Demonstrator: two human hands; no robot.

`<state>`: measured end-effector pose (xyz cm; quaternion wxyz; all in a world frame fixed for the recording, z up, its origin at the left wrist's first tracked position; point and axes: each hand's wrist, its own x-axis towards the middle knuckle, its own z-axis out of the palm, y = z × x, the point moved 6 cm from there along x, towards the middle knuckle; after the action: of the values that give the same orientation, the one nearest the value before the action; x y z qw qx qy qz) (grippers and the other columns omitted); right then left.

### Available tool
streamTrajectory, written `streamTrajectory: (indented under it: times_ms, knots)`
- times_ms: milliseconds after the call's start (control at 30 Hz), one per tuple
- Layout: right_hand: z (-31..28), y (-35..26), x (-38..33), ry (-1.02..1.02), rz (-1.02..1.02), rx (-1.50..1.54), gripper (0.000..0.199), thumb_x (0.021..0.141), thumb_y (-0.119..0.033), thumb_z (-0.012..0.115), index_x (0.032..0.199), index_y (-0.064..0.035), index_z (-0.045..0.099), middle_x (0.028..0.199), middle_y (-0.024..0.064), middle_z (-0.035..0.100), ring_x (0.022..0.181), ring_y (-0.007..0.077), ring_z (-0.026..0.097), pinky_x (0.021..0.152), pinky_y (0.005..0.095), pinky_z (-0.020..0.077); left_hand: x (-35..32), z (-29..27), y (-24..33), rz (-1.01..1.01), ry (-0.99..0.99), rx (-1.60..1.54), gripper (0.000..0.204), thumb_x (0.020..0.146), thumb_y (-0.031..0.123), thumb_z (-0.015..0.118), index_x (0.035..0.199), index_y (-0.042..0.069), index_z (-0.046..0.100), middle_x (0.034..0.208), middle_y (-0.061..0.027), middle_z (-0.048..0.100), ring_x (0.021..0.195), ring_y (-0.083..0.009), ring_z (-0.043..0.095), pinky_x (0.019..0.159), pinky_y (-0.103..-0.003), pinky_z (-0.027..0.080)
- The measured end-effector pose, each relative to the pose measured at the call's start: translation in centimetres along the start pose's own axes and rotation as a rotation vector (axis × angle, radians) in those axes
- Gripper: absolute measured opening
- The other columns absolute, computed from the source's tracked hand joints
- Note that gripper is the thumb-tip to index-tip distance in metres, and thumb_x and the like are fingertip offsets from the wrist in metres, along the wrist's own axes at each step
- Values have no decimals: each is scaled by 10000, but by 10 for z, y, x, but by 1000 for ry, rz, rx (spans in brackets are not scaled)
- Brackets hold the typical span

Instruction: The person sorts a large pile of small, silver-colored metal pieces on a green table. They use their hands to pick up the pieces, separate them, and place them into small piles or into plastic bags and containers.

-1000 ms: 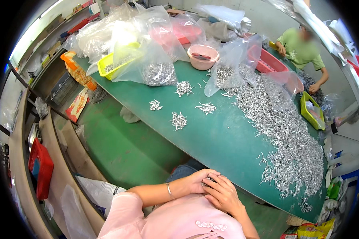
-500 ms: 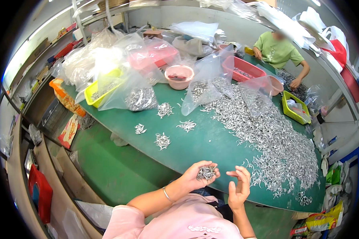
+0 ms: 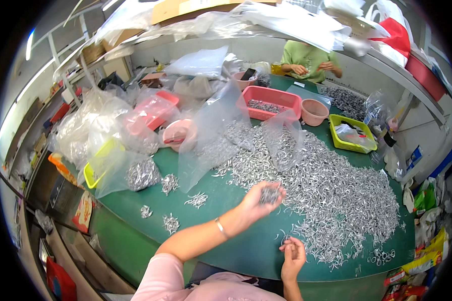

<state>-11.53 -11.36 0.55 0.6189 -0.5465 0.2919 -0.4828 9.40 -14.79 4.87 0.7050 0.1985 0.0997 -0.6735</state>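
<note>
My left hand (image 3: 258, 203) is cupped around a clump of small curved metal pieces (image 3: 270, 195), raised above the table beside a large spread heap of the same silvery pieces (image 3: 336, 195). Lower down, by the table's near edge, my right hand (image 3: 293, 255) has its fingers bent in toward the thumb. A few loose pieces (image 3: 285, 237) lie right at its fingertips; whether it pinches one is too small to see. Several little piles, among them one pile (image 3: 171, 223) and another pile (image 3: 196, 200), sit on the green table (image 3: 226, 251) to the left.
Clear plastic bags (image 3: 144, 173), some holding metal pieces, stand at the left and middle. Behind the heap are a pink tray (image 3: 271, 95), a pink bowl (image 3: 315, 112) and a yellow-green basket (image 3: 353, 133). Across the table a person in a green shirt (image 3: 306, 57) works.
My left hand has moved forward over the table with its clump of pieces. My right hand has dropped toward the loose pieces, its fingers curling in. The view has shifted.
</note>
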Motion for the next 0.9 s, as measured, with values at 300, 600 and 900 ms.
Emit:
streamTrajectory:
  times_ms: [300, 600, 900]
  knots:
    - [-5, 12, 20, -41, 40, -72, 206, 951, 28, 553, 1155, 46, 577, 931, 96, 636, 818, 143, 608, 773, 285, 515, 129, 108, 85, 550, 310, 281, 286, 921, 149, 483, 1174, 47, 572, 1132, -107, 602, 1067, -257, 567, 1056, -496, 387]
    - [-3, 7, 43, -301, 176, -60, 340, 943, 34, 568, 1273, 31, 484, 1006, 94, 624, 863, 140, 609, 793, 275, 506, 70, 74, 85, 1147, 135, 1259, 368, 877, 157, 670, 1191, -1, 561, 1121, -84, 549, 957, -166, 507, 834, -326, 450]
    - [70, -40, 244, -305, -168, -934, 672, 853, -336, 723, 1318, 48, 426, 929, 213, 681, 730, 328, 690, 669, 431, 547, 85, 66, 132, 980, 435, 1993, 282, 850, 226, 674, 860, -53, 636, 797, -306, 651, 787, -493, 643, 712, -542, 510]
